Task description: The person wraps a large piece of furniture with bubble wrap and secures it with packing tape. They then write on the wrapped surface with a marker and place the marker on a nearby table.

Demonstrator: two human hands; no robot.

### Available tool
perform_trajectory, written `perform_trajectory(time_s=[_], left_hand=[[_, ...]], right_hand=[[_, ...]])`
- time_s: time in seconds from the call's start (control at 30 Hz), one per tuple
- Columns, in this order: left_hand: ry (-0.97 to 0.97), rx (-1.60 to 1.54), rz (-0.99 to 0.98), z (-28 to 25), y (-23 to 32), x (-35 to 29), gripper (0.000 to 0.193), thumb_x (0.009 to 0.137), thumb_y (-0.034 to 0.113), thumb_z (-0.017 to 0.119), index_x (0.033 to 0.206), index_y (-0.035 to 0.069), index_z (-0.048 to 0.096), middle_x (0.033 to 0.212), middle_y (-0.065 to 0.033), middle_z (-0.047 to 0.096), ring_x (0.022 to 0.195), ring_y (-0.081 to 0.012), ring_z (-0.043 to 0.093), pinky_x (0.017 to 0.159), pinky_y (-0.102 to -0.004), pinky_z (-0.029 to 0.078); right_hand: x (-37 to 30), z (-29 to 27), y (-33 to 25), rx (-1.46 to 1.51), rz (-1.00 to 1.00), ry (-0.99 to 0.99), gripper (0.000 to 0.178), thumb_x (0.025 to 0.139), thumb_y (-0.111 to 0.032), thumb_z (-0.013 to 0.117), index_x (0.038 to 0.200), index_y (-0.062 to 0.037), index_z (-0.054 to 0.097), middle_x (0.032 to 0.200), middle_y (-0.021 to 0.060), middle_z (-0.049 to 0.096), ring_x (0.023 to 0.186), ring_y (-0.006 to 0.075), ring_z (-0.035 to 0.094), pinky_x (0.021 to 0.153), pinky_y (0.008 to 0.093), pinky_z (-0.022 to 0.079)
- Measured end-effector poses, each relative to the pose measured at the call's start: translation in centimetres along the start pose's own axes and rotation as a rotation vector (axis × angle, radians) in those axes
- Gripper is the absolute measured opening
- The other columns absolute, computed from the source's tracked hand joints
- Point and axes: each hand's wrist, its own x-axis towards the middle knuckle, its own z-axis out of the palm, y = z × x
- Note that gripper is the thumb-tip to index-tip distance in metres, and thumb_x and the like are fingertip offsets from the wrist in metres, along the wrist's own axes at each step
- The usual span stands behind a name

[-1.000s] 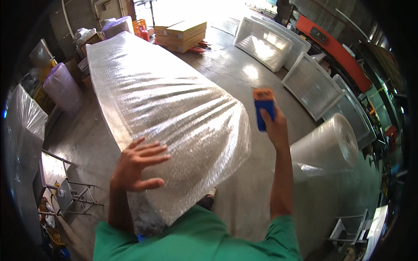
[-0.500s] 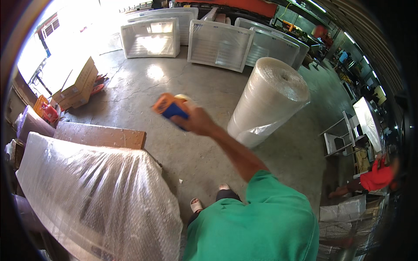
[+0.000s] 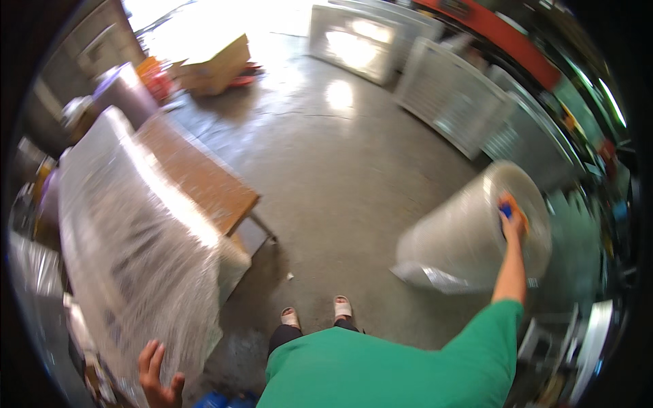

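My right arm reaches out to the right, its hand [image 3: 515, 226] closed around a blurred orange-and-blue tape dispenser [image 3: 505, 208]. Hand and dispenser are over the top end of a large roll of bubble wrap [image 3: 452, 234] standing on the floor. Whether the dispenser touches the roll I cannot tell. At the lower left my left hand [image 3: 160, 382] has its fingers apart and holds nothing. Just beyond it, a sheet of bubble wrap [image 3: 136, 224] drapes over something large and flat beside a brown wooden table [image 3: 197, 180]; contact between hand and sheet is unclear.
Several glazed framed panels [image 3: 452, 95] lean along the far right. A cardboard box [image 3: 214, 68] sits at the far left, near a purple-tinted wrapped roll [image 3: 126, 95]. Metal frames [image 3: 551, 340] stand at the lower right. A blue item [image 3: 221, 400] lies near my feet.
My view has turned, shifting the table leftward and upright roll rightward. My right hand has carried the dispenser from above the open floor to the roll's top. My left hand has come into view.
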Motion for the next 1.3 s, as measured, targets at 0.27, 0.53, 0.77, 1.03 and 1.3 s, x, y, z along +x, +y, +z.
perform_trajectory(time_s=[0.27,0.53,0.77,1.03,1.3], left_hand=[[-0.391,-0.859,-0.086,6.5,6.5,-3.5,0.077,0.087,0.070,0.063,0.114,-0.001,0.071,0.121,-0.0181,0.068,0.115,-0.0325,0.064,0.099,-0.0426,0.049],[0.214,-1.284,-0.749,14.1,1.8,-8.6,0.077,0.091,0.071,0.058,0.130,0.005,0.060,0.128,-0.0137,0.064,0.122,-0.0250,0.059,0.096,-0.0455,0.050],[0.776,-1.422,-0.761,19.4,5.2,-3.0,0.053,0.096,0.046,0.068,0.128,0.006,0.060,0.126,-0.0097,0.062,0.114,-0.0210,0.059,0.097,-0.0425,0.049],[0.789,-1.466,-0.731,24.7,2.9,-3.8,0.044,0.100,0.035,0.066,0.126,0.000,0.063,0.128,-0.0100,0.062,0.114,-0.0187,0.060,0.097,-0.0364,0.046],[0.517,-1.474,-0.806,31.2,-3.9,-5.5,0.047,0.100,0.038,0.066,0.129,0.003,0.058,0.127,-0.0069,0.061,0.117,-0.0191,0.056,0.100,-0.0373,0.044]], right_hand=[[-4.4,3.5,-7.4,-0.095,-0.266,0.406,0.041,0.095,-0.038,0.067,0.110,-0.0001,0.063,0.097,0.0179,0.069,0.086,0.0357,0.067,0.079,0.0468,0.052],[-28.0,10.3,-37.5,1.112,-0.366,-1.055,0.051,0.104,-0.048,0.054,0.103,0.0019,0.065,0.082,0.0091,0.068,0.077,0.0181,0.069,0.073,0.0326,0.058],[-40.2,2.2,-55.1,1.203,-0.055,-1.791,0.057,0.102,-0.054,0.051,0.113,0.0006,0.063,0.096,0.0113,0.071,0.084,0.0208,0.070,0.073,0.0332,0.054],[-44.1,6.1,-56.4,1.188,-0.276,-1.877,0.040,0.101,-0.042,0.062,0.104,-0.0028,0.065,0.096,0.0056,0.069,0.090,0.0159,0.068,0.077,0.0314,0.054],[-48.2,13.1,-56.4,1.347,-0.376,-1.577,0.029,0.098,-0.030,0.071,0.103,-0.0023,0.065,0.093,0.0002,0.067,0.083,0.0083,0.058,0.075,0.0277,0.050]])
